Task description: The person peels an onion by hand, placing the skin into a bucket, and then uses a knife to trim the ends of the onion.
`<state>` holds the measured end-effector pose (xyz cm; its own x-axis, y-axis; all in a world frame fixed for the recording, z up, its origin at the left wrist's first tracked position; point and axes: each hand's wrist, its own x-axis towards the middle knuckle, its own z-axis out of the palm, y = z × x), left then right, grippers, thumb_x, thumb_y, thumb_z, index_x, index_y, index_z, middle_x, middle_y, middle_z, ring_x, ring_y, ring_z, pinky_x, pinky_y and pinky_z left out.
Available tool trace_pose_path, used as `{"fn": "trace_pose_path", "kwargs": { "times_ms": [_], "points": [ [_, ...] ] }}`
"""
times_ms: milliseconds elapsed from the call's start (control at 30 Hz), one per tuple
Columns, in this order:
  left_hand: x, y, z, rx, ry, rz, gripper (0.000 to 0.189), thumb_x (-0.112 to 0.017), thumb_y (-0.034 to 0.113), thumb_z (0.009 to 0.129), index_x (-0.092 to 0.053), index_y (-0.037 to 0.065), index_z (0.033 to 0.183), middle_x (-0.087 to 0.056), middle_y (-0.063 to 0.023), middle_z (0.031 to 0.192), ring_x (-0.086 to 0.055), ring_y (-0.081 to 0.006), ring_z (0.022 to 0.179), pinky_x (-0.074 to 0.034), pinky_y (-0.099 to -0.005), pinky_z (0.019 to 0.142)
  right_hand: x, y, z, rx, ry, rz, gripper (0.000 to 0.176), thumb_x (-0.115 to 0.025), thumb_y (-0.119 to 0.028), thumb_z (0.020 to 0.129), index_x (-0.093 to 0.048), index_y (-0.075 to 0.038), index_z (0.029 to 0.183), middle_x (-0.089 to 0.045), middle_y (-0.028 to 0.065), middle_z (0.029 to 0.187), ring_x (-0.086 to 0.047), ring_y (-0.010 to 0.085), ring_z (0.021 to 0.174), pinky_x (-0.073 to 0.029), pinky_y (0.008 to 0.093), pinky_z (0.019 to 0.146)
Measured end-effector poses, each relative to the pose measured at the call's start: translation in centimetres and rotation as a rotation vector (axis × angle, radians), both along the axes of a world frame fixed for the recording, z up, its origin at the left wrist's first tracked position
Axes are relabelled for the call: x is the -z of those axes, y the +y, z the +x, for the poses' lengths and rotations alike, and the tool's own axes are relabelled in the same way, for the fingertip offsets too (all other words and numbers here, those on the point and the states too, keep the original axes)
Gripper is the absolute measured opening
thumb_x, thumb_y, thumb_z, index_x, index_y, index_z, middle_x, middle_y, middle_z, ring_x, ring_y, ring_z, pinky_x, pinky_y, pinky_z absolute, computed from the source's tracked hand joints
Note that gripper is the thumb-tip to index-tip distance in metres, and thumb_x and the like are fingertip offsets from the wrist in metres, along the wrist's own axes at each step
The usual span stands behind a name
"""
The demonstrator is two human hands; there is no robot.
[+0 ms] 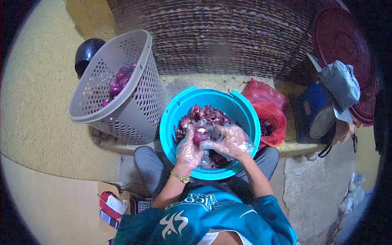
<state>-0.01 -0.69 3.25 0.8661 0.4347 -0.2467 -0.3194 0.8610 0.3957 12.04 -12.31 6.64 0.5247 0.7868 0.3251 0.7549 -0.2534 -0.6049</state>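
A red onion (199, 137) sits in my left hand (189, 152), which is closed around it; a pale spot shows on its top. My right hand (233, 141) is curled just to the right of the onion, its fingers closed. Whatever it grips, if anything, is hidden by the glove and the blur. Both hands wear clear plastic gloves. They are over a turquoise tub (169, 122) between my knees. Dry onion skins (208, 113) lie in a heap inside the tub.
A grey perforated basket (141, 96) with several red onions (119, 81) leans at the left, beside a black pot (87, 55). Right of the tub slumps a red mesh sack (265, 96). Farther right are a blue container (312, 110) and a grey plastic bag (339, 81).
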Motion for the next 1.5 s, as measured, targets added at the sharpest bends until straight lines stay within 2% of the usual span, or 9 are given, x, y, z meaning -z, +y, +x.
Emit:
{"fn": "trace_pose_path", "kwargs": {
  "times_ms": [300, 367, 600, 700, 867, 1000, 1100, 1167, 1500],
  "points": [
    [0.1, -0.1, 0.1, -0.005, -0.034, 0.089, 0.044, -0.051, 0.041, 0.098, -0.056, 0.005, 0.124, -0.062, -0.0097, 0.115, -0.061, -0.0223, 0.105, -0.05, -0.0394, 0.094, 1.0, -0.2, 0.4, -0.081, 0.182, -0.127, 0.052, -0.069, -0.059, 0.077, -0.069, -0.007, 0.071, -0.065, 0.0169, 0.065, -0.064, 0.0339, 0.058, -0.048, 0.0447, 0.054],
    [0.1, -0.2, 0.1, -0.022, 0.0, 0.073, 0.037, -0.047, 0.038, 0.1, -0.052, 0.013, 0.127, -0.062, -0.0093, 0.114, -0.061, -0.0241, 0.106, -0.052, -0.0413, 0.092, 1.8, -0.1, 0.6, -0.093, 0.064, -0.147, 0.047, -0.067, -0.056, 0.08, -0.071, -0.009, 0.074, -0.066, 0.0163, 0.068, -0.065, 0.0343, 0.062, -0.049, 0.0448, 0.056],
    [0.1, 0.2, 0.2, 0.029, -0.053, 0.052, 0.038, -0.049, 0.039, 0.099, -0.051, 0.013, 0.127, -0.061, -0.0087, 0.117, -0.061, -0.0246, 0.106, -0.052, -0.0443, 0.095, 1.2, -1.3, 0.4, -0.19, 0.067, -0.119, 0.049, -0.066, -0.057, 0.08, -0.072, -0.009, 0.073, -0.066, 0.0164, 0.067, -0.065, 0.0347, 0.061, -0.05, 0.045, 0.057],
    [0.7, 1.0, 0.2, -0.091, 0.046, 0.008, 0.037, -0.051, 0.042, 0.097, -0.051, 0.016, 0.123, -0.059, -0.0074, 0.119, -0.059, -0.0267, 0.111, -0.048, -0.0559, 0.096, 1.8, -2.1, 0.6, -0.184, -0.053, -0.294, 0.054, -0.063, -0.066, 0.078, -0.074, -0.013, 0.079, -0.066, 0.0139, 0.066, -0.066, 0.0317, 0.062, -0.05, 0.0442, 0.058],
    [1.6, 1.8, -0.4, -0.074, -0.037, -0.056, 0.034, -0.05, 0.039, 0.099, -0.051, 0.016, 0.124, -0.059, -0.0074, 0.121, -0.059, -0.0268, 0.113, -0.044, -0.0557, 0.101, -0.2, -2.2, 0.4, -0.043, 0.045, -0.288, 0.06, -0.072, -0.066, 0.068, -0.067, -0.006, 0.073, -0.065, 0.015, 0.065, -0.064, 0.033, 0.061, -0.049, 0.0441, 0.059],
    [1.9, 1.7, -0.7, -0.029, -0.059, -0.054, 0.037, -0.05, 0.037, 0.099, -0.051, 0.015, 0.128, -0.061, -0.0089, 0.12, -0.06, -0.0255, 0.113, -0.049, -0.0492, 0.097, 0.0, -1.3, 0.4, 0.012, -0.106, -0.24, 0.062, -0.071, -0.073, 0.063, -0.075, -0.015, 0.083, -0.065, 0.0128, 0.061, -0.066, 0.0294, 0.056, -0.051, 0.041, 0.055],
    [1.3, 1.3, -0.9, 0.044, -0.099, 0.006, 0.039, -0.05, 0.037, 0.099, -0.051, 0.013, 0.129, -0.061, -0.0097, 0.12, -0.06, -0.0247, 0.112, -0.053, -0.0426, 0.093, -0.3, -0.3, -0.5, 0.056, 0.033, 0.014, 0.061, -0.079, -0.069, 0.055, -0.069, -0.011, 0.072, -0.063, 0.0107, 0.056, -0.064, 0.0276, 0.052, -0.05, 0.0407, 0.053],
    [0.6, 0.9, -1.0, 0.056, -0.067, 0.039, 0.041, -0.052, 0.039, 0.098, -0.053, 0.009, 0.127, -0.061, -0.0101, 0.122, -0.061, -0.025, 0.11, -0.054, -0.0376, 0.089, 0.1, 0.2, -0.2, 0.064, -0.016, 0.008, 0.062, -0.08, -0.069, 0.055, -0.067, -0.01, 0.07, -0.062, 0.0109, 0.055, -0.063, 0.0279, 0.051, -0.05, 0.0408, 0.052],
    [0.1, 0.1, -0.6, 0.028, 0.015, -0.008, 0.044, -0.053, 0.038, 0.097, -0.049, 0.011, 0.132, -0.06, -0.0091, 0.124, -0.059, -0.0242, 0.112, -0.05, -0.0401, 0.095, 1.0, 0.7, 0.1, 0.009, -0.155, -0.014, 0.062, -0.076, -0.07, 0.06, -0.067, -0.009, 0.07, -0.058, 0.0125, 0.053, -0.061, 0.0288, 0.048, -0.046, 0.0411, 0.049]
  ]
}}
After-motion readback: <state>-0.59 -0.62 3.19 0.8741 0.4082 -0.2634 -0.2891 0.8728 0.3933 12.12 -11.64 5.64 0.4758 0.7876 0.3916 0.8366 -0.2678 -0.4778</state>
